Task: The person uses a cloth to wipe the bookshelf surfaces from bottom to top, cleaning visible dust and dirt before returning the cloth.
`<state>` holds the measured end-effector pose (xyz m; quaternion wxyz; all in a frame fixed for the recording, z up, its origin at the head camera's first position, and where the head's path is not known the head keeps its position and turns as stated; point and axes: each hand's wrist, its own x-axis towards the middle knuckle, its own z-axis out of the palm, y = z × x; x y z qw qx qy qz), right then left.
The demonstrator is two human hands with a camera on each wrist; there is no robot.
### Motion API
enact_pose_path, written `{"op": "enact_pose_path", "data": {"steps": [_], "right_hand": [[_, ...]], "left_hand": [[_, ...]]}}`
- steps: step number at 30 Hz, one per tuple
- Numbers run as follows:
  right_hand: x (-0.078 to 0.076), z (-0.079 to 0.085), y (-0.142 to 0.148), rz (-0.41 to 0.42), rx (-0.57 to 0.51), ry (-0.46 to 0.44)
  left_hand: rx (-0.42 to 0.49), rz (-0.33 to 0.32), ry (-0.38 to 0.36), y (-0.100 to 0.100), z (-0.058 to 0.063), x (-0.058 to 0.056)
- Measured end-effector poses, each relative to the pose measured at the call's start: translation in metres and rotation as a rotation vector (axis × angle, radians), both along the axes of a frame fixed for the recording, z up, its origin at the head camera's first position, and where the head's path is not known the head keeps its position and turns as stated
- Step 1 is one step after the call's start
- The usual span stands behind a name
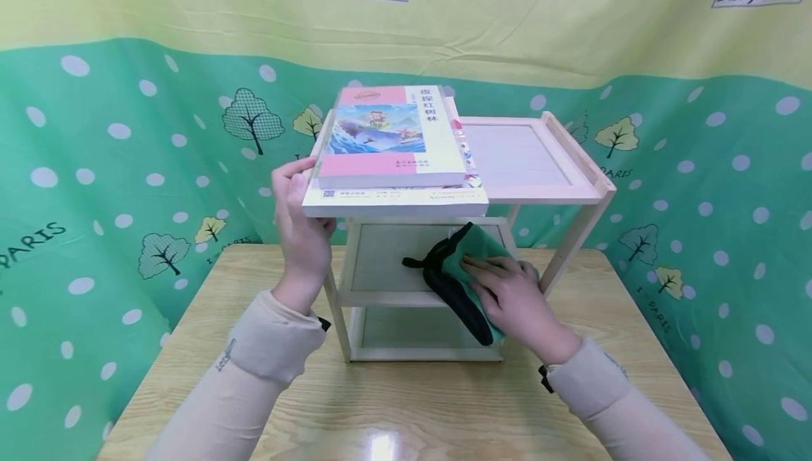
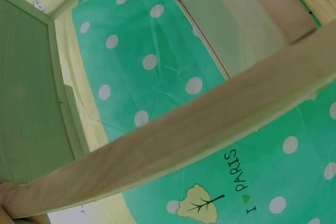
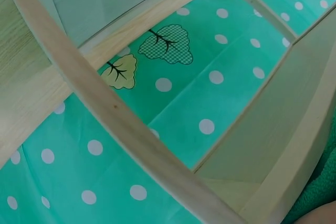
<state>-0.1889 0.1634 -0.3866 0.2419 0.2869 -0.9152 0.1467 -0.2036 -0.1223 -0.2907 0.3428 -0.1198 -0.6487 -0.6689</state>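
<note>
My left hand [image 1: 303,225] grips the upper left corner of a pale wooden shelf cart [image 1: 593,197], its fingers curled beneath the top board beside a stack of books. On top lies a pink and white paperback [image 1: 393,165]; a larger white book [image 1: 393,209] is under it. My right hand [image 1: 517,295] presses a fuzzy green cloth with black trim [image 1: 453,302] against the middle shelf [image 1: 387,256], its fingers fairly straight. Part of the cloth droops over that shelf's front edge. The right wrist view shows only a bit of the green cloth [image 3: 320,195] at the lower right.
The cart stands on a light wooden table [image 1: 406,412]. A bottom shelf [image 1: 419,330] is below the middle one. Slanting legs [image 1: 580,235] and side rails [image 2: 173,129] flank the shelves. A green and yellow curtain [image 1: 114,186] with white dots surrounds the table.
</note>
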Motion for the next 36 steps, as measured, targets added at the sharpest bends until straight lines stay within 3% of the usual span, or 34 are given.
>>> {"op": "enact_pose_path", "data": {"steps": [7, 17, 36], "right_hand": [[-0.001, 0.001, -0.002, 0.03, 0.019, 0.038], [0.0, -0.001, -0.011, 0.035, 0.058, -0.004], [0.002, 0.003, -0.03, 0.087, 0.068, -0.039]], "left_hand": [[0.012, -0.015, 0.009, 0.001, 0.002, 0.0], [0.009, 0.001, 0.014, -0.001, 0.0, 0.0], [0.015, -0.027, 0.028, 0.0, -0.001, -0.002]]}}
